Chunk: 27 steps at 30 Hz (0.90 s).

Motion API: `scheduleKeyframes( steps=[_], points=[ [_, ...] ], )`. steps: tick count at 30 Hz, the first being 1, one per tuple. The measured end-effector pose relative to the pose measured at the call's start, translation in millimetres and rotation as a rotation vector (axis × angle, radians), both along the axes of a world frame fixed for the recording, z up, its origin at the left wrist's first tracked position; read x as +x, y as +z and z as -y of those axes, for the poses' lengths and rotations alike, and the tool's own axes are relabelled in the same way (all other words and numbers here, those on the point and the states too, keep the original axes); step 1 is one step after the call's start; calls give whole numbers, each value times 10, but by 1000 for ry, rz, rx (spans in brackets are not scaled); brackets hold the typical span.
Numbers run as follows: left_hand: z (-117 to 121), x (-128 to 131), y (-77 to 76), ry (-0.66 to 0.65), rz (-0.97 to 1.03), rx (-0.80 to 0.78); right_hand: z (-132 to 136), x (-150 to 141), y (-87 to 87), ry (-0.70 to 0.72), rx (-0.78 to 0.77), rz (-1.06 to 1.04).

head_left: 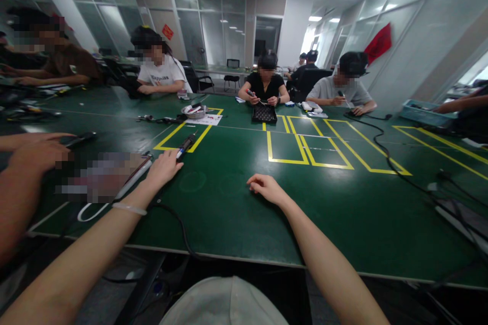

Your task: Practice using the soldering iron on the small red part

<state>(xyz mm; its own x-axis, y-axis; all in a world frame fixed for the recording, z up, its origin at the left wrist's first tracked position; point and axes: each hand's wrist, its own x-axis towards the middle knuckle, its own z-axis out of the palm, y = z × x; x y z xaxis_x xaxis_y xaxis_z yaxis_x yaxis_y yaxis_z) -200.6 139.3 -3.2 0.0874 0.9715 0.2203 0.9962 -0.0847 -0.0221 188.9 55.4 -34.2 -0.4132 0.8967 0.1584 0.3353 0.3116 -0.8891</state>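
My left hand (165, 166) is on the left part of the green table, its fingers closed around the dark handle of what looks like a soldering iron (186, 145). The tool has a pale and blue band, and its thin tip points away from me. A black cord (179, 221) runs from beneath my left forearm over the table's near edge. My right hand (269, 189) rests on the bare tabletop (236, 218), fingers loosely bent and slightly apart, with nothing in them.
A tablet-like device (133, 177) with a white cable lies left of my left forearm, near another person's hands (41, 155). Yellow tape (287, 161) marks rectangles ahead. A bowl (194, 110) stands beyond. Across the table, a person works over a black tray (264, 114).
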Motion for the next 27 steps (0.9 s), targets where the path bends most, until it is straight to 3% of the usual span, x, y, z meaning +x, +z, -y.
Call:
scheduleKeyframes(
  steps=[3,7,13,16,19,21,24,27],
  points=[
    [146,106,57,42,-100,102,-1,0,-6,-2,-7,-5],
    [234,176,109,58,-157,83,-5,-2,-13,-9,-9,-8],
    [276,333,277,85,-73,117,-22,-1,-20,3,-19,-24],
    [367,689,354,-80,187,55,-24,-2,-10,-3,-33,-45],
    [501,1231,342,-428,489,-118,-27,-14,4,-8,-59,-93],
    [592,1589,280,-561,641,-212,-36,-26,9,-17,-97,-144],
    [694,1958,153,-615,809,-313,-55,-36,3,-33,-166,-229],
    [748,2071,56,-641,858,-322,-62,-31,-8,-56,-203,-229]
  ],
)
